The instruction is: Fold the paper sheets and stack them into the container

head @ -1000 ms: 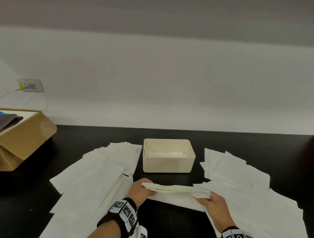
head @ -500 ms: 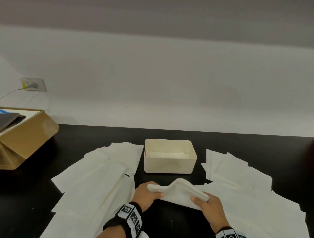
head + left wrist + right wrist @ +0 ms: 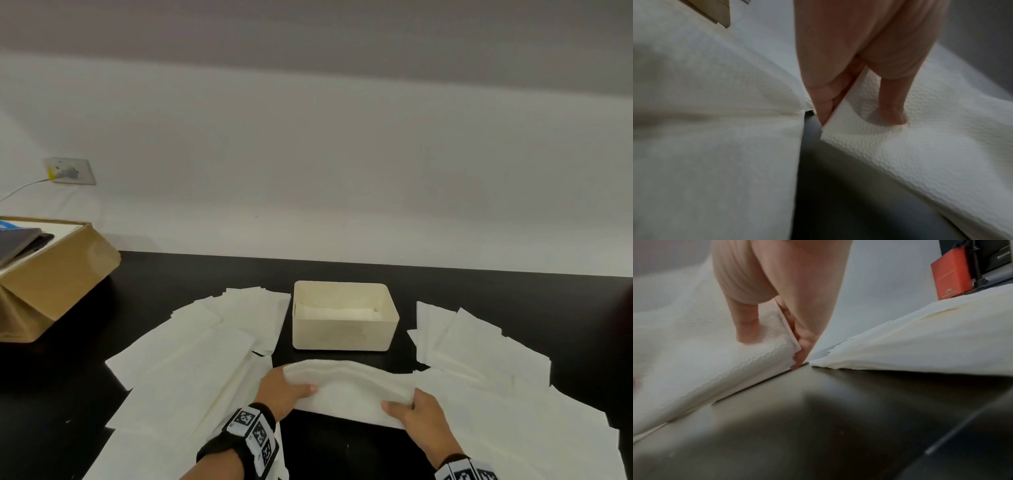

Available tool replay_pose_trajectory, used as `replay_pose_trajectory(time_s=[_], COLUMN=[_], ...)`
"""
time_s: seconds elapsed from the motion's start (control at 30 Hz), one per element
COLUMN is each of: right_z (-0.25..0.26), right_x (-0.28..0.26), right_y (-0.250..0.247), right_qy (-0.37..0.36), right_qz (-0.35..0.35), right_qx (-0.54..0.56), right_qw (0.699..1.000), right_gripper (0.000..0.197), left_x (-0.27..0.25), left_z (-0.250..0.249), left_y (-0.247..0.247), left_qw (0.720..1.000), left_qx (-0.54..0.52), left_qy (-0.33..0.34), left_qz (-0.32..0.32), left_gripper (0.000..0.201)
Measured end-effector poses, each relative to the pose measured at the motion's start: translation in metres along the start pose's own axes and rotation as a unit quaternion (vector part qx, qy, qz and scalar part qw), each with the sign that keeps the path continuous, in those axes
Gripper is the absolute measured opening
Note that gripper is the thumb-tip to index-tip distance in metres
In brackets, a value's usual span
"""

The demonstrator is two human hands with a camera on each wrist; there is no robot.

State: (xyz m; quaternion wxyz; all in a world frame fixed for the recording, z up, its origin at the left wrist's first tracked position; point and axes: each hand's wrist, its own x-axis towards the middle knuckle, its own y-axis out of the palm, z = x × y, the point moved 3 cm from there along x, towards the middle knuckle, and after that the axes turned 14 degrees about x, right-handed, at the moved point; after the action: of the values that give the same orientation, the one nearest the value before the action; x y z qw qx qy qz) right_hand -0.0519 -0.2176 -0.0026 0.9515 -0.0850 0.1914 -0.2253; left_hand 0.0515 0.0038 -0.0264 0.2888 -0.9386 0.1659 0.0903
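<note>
A white paper sheet (image 3: 349, 390) lies folded over on the black table just in front of the cream container (image 3: 344, 329). My left hand (image 3: 287, 390) pinches its left end, thumb on top and fingers underneath; the left wrist view shows the thumb pressing into the sheet (image 3: 900, 146). My right hand (image 3: 411, 409) pinches the right end the same way, and the right wrist view shows the layered edge of the sheet (image 3: 735, 363) between thumb and fingers. The container holds folded paper (image 3: 335, 312) low inside.
Loose paper sheets spread on the left (image 3: 191, 356) and on the right (image 3: 496, 377) of the table. A cardboard box (image 3: 51, 277) stands at the far left. A red box (image 3: 951, 280) shows far right in the right wrist view.
The sheet was held stretched flat above the table; both hands have brought it down, and its folded edge has moved towards the container.
</note>
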Motion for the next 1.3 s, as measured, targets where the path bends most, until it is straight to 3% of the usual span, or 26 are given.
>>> replay_pose_trajectory(time_s=[0.13, 0.27, 0.4, 0.67, 1.0, 1.13, 1.3], right_z=[0.004, -0.004, -0.008, 0.011, 0.119, 0.145, 0.143], right_x=[-0.002, -0.003, -0.001, 0.012, 0.053, 0.082, 0.128], right_y=[0.003, 0.004, 0.000, -0.003, 0.001, 0.009, 0.022], right_qy=[0.004, 0.061, 0.070, -0.013, -0.152, -0.175, -0.189], right_qz=[0.014, 0.020, 0.011, 0.014, -0.034, -0.040, -0.059], right_qx=[0.017, -0.025, -0.032, 0.002, 0.011, -0.063, -0.181], right_qw=[1.000, 0.998, 0.997, 1.000, 0.988, 0.982, 0.963], right_gripper=[0.052, 0.063, 0.054, 0.043, 0.051, 0.053, 0.039], left_x=[0.001, 0.000, -0.003, -0.003, 0.036, 0.066, 0.100], left_z=[-0.001, 0.002, 0.001, -0.021, -0.105, -0.126, -0.130], left_y=[0.002, 0.008, 0.006, -0.011, -0.066, -0.073, -0.059], left_qw=[1.000, 0.997, 0.998, 1.000, 0.990, 0.987, 0.974], left_qx=[0.000, 0.057, 0.050, 0.002, 0.003, 0.053, 0.177], left_qy=[-0.024, -0.031, -0.023, 0.002, 0.035, 0.015, -0.026], left_qz=[0.008, 0.033, 0.029, 0.000, -0.137, -0.151, -0.138], left_gripper=[0.050, 0.058, 0.045, 0.046, 0.047, 0.054, 0.061])
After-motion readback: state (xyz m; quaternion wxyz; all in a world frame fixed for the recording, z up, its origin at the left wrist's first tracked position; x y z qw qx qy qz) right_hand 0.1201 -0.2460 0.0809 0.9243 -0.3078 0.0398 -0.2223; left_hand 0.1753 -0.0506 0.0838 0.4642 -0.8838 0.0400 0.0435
